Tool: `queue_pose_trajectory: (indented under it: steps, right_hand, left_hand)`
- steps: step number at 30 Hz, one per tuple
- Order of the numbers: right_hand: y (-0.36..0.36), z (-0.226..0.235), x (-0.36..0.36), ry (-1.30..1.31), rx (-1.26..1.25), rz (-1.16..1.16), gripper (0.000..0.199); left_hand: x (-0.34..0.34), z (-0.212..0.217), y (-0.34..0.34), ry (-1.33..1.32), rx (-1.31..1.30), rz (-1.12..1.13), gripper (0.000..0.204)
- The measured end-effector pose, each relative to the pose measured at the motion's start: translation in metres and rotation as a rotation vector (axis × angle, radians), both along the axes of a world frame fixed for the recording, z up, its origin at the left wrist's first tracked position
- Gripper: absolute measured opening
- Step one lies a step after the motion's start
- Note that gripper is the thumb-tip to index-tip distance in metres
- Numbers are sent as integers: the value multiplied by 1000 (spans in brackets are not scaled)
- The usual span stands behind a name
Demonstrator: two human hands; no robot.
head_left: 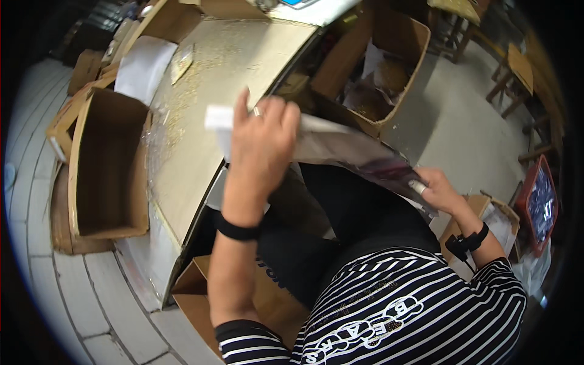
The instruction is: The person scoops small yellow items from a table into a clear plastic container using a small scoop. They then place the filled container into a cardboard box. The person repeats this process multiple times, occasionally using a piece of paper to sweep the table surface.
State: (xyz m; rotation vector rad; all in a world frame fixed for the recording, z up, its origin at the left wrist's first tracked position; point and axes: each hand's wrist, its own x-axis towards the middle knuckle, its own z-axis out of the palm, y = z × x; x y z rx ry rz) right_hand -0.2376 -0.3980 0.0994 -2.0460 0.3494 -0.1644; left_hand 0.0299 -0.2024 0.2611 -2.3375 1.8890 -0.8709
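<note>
Stretched between my two hands is a flat, whitish sheet-like piece [340, 143] with a dark reddish patch towards its right part. Motion blurs it, and I cannot tell whether it is one sheet, a bag or a stack. My left hand [263, 137] grips its left end above the table edge, fingers curled over it, the index finger raised and a ring showing. Lower and to the right, my right hand [439, 191] closes on the other end, with a white band round one finger. The piece spans in front of my lap, tilted down to the right.
The pale worktable [243, 58] has yellowish scraps on it. An open cardboard box [143, 201] stands at its left. Another cardboard box [420, 67] beyond my hands holds packets. Wooden stools [514, 76] and a red tray [522, 204] of shiny packets are at right.
</note>
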Motion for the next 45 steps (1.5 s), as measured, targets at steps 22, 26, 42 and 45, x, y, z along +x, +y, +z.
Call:
queue_pose_trajectory:
  steps: [22, 26, 42, 45]
  right_hand:
    - [-43, 90, 251, -199, -188, 379, 16]
    - [-62, 178, 342, -864, -759, -92, 36]
    - [78, 67, 341, -471, -793, 722, 34]
    - [75, 68, 352, -329, -649, 770, 49]
  left_hand:
    - [131, 79, 163, 55, 8, 705, 6]
    - [162, 137, 165, -207, -333, 848, 7]
    - [42, -86, 349, 249, 94, 718, 21]
    - [44, -101, 352, 482, -82, 684, 37]
